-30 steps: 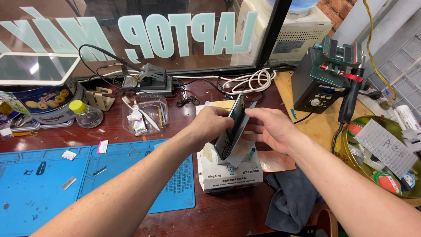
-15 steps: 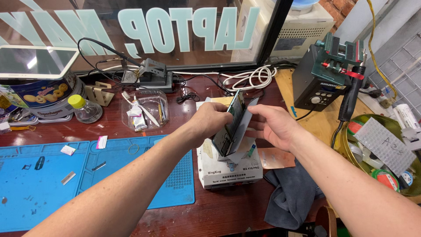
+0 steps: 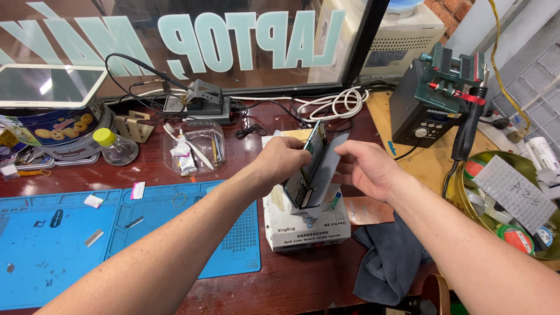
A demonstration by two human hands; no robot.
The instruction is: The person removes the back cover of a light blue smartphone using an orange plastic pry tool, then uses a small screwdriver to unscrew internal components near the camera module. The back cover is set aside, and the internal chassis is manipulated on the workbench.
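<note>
Fingers [image 3: 303,153] of left hand [image 3: 284,163] and right hand [image 3: 366,169] both grasp the opened phone [image 3: 309,169] at frame centre, long axis upright, back panel [image 3: 329,166] splitting rightward above the white box [image 3: 306,224].

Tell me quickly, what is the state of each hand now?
Left hand: closed on the opened phone body.
Right hand: fingers on the phone's dark screen panel, holding it away from the body.

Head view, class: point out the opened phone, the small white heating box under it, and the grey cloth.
opened phone [image 3: 308,175], head view, exposed inner side.
white heating box [image 3: 307,228], head view, front face.
grey cloth [image 3: 392,256], head view, middle fold.
</note>
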